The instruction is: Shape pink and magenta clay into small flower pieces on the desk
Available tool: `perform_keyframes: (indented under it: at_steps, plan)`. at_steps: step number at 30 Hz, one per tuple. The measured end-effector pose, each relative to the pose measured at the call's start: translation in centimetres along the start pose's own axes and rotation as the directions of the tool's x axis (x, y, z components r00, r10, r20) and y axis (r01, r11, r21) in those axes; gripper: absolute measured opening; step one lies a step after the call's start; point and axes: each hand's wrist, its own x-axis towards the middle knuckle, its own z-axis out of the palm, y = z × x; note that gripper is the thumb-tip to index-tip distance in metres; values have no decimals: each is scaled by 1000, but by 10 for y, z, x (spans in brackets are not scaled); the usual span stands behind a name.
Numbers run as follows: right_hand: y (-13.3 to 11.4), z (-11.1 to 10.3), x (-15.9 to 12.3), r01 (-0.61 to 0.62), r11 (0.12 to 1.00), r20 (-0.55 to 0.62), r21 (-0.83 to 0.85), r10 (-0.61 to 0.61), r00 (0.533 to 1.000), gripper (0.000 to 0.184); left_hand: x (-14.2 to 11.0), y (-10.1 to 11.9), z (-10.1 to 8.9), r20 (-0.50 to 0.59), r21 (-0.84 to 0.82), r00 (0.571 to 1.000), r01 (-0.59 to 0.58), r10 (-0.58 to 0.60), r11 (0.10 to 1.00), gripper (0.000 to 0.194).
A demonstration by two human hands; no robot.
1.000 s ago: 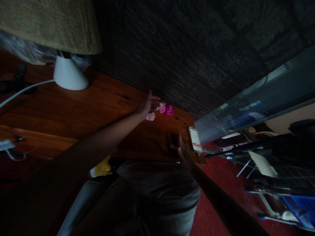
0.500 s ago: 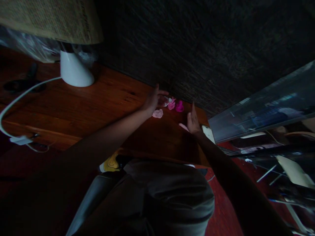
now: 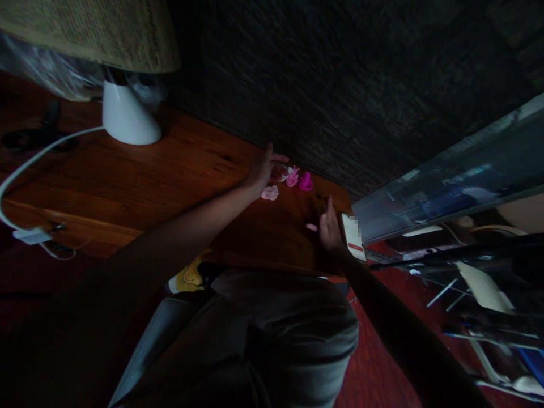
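Observation:
Several small flower heads lie near the back edge of the wooden table (image 3: 182,164). A pale pink one (image 3: 270,192) sits just below my left hand (image 3: 262,170). A brighter pink one (image 3: 292,179) and a magenta one (image 3: 305,182) are to its right, with a whitish one (image 3: 284,175) partly hidden by my fingers. My left hand is open, thumb and fingers apart, beside the whitish flower; touching cannot be made out. My right hand (image 3: 330,228) is open by the table's right end, index finger stretched out. A small pale pink shape (image 3: 311,227) shows at its left side, too dim to name.
A phone (image 3: 352,235) lies right of my right hand at the table's edge. On the left stand a white lamp base (image 3: 131,116) with a printed fabric shade (image 3: 93,34), a white cable (image 3: 46,150) and a dark object (image 3: 38,136). A dark wall (image 3: 318,85) rises behind.
My right hand has drawn down towards me, uncovering more of the phone. My left hand stays by the flowers. The whole view has shifted slightly.

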Motion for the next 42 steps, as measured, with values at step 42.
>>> perform_keyframes:
  at_steps: [42]
  plan:
    - [-32, 10, -6, -67, 902, 61, -426, 103, 993, 70, 2, -1, -1, -3, -26, 1000, 12, -12, 1000, 78]
